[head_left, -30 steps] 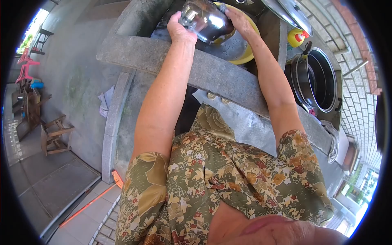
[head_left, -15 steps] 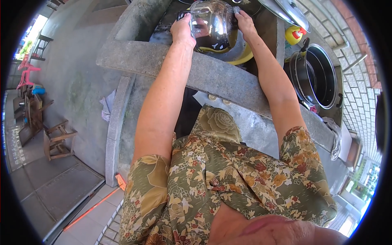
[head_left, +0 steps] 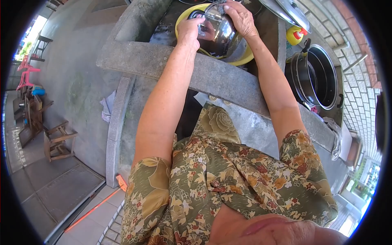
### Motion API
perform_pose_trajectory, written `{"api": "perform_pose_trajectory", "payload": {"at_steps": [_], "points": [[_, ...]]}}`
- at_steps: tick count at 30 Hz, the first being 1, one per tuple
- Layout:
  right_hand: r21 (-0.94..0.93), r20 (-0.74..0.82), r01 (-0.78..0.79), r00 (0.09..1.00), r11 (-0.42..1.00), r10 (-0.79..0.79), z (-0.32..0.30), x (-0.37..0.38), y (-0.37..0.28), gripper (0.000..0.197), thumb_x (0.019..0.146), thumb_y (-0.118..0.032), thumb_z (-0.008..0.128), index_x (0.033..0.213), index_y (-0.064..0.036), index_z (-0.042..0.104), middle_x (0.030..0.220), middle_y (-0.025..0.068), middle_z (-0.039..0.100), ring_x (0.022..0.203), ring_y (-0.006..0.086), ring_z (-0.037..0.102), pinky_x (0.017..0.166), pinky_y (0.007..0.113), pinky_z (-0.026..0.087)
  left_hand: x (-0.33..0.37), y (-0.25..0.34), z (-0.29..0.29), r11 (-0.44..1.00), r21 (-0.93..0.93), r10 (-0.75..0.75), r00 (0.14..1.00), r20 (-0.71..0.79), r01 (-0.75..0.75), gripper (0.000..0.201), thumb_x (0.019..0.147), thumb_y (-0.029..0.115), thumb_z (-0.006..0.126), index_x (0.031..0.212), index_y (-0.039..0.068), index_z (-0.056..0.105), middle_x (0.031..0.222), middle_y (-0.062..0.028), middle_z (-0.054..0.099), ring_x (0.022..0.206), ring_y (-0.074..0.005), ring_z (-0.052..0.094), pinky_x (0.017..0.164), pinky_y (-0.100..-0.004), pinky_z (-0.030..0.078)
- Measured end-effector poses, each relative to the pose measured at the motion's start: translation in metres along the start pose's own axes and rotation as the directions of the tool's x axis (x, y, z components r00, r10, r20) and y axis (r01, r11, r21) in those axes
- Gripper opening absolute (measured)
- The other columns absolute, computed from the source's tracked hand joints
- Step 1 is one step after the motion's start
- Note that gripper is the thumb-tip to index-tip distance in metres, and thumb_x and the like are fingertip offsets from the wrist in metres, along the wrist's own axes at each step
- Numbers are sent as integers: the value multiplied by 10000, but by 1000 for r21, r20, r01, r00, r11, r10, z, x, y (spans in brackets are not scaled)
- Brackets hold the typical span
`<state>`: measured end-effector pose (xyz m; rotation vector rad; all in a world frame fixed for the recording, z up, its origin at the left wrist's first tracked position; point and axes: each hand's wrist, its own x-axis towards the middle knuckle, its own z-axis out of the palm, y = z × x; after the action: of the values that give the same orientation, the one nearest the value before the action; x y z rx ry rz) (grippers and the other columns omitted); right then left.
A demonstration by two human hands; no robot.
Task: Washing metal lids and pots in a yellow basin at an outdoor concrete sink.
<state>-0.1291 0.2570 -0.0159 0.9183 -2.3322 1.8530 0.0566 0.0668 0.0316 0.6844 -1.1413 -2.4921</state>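
Note:
A shiny steel pot lies tilted over a yellow basin in the concrete sink. My left hand is closed on the pot's black handle at its left side. At the pot's upper right, my right hand has its fingers bent over the rim, pressing a small grey scrubber to the metal. The scrubber is partly hidden by the fingers, so its exact kind is hard to make out. Part of the basin is covered by the pot and my hands.
The sink's thick concrete edge runs beneath my forearms. To the right stand stacked dark pots, a yellow bottle with a red top and a large metal lid. A wooden stool is on the floor at left.
The pot has turned and tipped lower, uncovering more of the yellow basin's left rim. My right hand has moved up and left from the pot's side to its upper rim.

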Motion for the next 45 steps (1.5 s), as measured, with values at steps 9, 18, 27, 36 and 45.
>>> {"api": "perform_pose_trajectory", "payload": {"at_steps": [9, 18, 27, 36, 45], "points": [[-44, -66, -108, 992, 993, 105, 22, 0, -16, 379, 983, -298, 504, 1209, -34, 656, 1133, 136, 675, 1114, 244, 596, 1010, 342, 428, 15, 1, -20, 986, -152, -70, 997, -23, 66, 245, 1029, 210, 482, 1112, 3, 585, 870, -138, 677, 751, -291, 685, 621, -548, 612], [-789, 459, 431, 887, 438, -47, 39, -9, -20, 345, 956, -196, 532, 1278, -107, 618, 1376, 135, 585, 1336, 344, 470, 1128, 380, 370, 28, -2, -43, 892, -434, -165, 984, -59, 124, 305, 1042, 270, 413, 1066, 28, 596, 787, -131, 639, 661, -313, 626, 602, -558, 567], [-754, 137, 4, 979, 657, 151, 40, 1, -22, 344, 934, -285, 542, 1204, -134, 692, 1202, 143, 677, 1141, 306, 619, 999, 395, 470, 25, -3, -34, 897, -427, -156, 986, -60, 116, 287, 1032, 228, 409, 1064, 2, 583, 795, -152, 639, 661, -340, 626, 623, -565, 567], [-699, 139, -5, 980, 715, 144, 32, 8, -15, 294, 951, -248, 549, 1188, -135, 682, 1163, 177, 677, 1066, 363, 643, 932, 430, 498, 25, -3, -28, 902, -413, -167, 983, -71, 124, 296, 1038, 252, 409, 1079, 8, 571, 772, -141, 642, 660, -337, 642, 607, -574, 567], [-857, 305, 159, 923, 490, 235, 26, 3, -9, 288, 918, -190, 522, 1097, -54, 702, 1092, 220, 686, 1038, 365, 656, 918, 454, 510, 16, 5, -32, 893, -417, -188, 982, -7, 168, 321, 1031, 325, 412, 1047, 56, 588, 772, -100, 641, 657, -279, 638, 608, -526, 578]]}}
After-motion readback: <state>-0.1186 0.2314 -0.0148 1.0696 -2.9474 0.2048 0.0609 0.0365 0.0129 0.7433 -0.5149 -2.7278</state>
